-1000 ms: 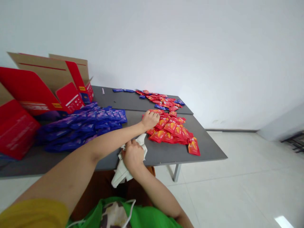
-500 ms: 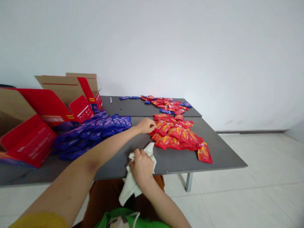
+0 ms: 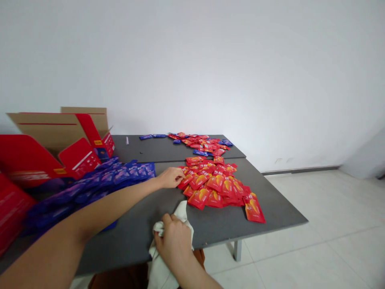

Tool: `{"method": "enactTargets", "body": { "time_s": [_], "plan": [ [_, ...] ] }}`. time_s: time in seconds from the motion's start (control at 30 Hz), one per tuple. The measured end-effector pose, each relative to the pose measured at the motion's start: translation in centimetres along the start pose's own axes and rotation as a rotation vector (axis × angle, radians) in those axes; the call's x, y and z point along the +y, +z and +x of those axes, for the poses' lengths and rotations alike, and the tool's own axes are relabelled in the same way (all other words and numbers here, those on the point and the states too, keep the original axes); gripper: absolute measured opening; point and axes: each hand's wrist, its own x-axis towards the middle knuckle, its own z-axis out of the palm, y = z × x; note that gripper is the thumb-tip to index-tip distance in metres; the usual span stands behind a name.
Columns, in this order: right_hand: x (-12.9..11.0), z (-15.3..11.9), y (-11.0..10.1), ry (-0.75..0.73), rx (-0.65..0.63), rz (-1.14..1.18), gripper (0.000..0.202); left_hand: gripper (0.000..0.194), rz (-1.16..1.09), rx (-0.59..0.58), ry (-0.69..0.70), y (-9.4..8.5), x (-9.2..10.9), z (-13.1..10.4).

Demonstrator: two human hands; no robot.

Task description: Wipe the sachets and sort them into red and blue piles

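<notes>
Gray table (image 3: 135, 224): red packets (image 3: 215, 182), blue packets (image 3: 126, 175), red cartons (image 3: 80, 158), pale cloth (image 3: 182, 210).

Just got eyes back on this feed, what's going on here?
A person's right hand holds a bunched white cloth at the near edge of a dark grey flat-topped table. The left hand is at the left edge of a pile of shiny red packets; whether it grasps one is unclear. To the left lie glossy blue-purple packets, beside open red cardboard boxes.

We seem to be in a packing room: open cartons (image 3: 80, 157), blue packets (image 3: 112, 176) and red packets (image 3: 215, 182) heaped on a table (image 3: 273, 210).
</notes>
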Motion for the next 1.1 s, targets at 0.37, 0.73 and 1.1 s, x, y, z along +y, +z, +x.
{"method": "enactTargets", "body": {
  "time_s": [0.37, 0.73, 1.1],
  "plan": [
    [0.1, 0.8, 0.1, -0.036, -0.019, 0.014, 0.012, 0.050, -0.001, -0.072, 0.035, 2.1, -1.7, -3.7],
    [0.4, 0.9, 0.2, -0.060, -0.030, -0.014, 0.011, 0.039, -0.162, 0.141, -0.163, 2.1, -1.9, -4.5],
    [0.2, 0.9, 0.1, -0.066, -0.049, -0.034, 0.013, 0.037, -0.009, -0.046, -0.622, 2.8, 3.1, -2.3]
  ]
}}
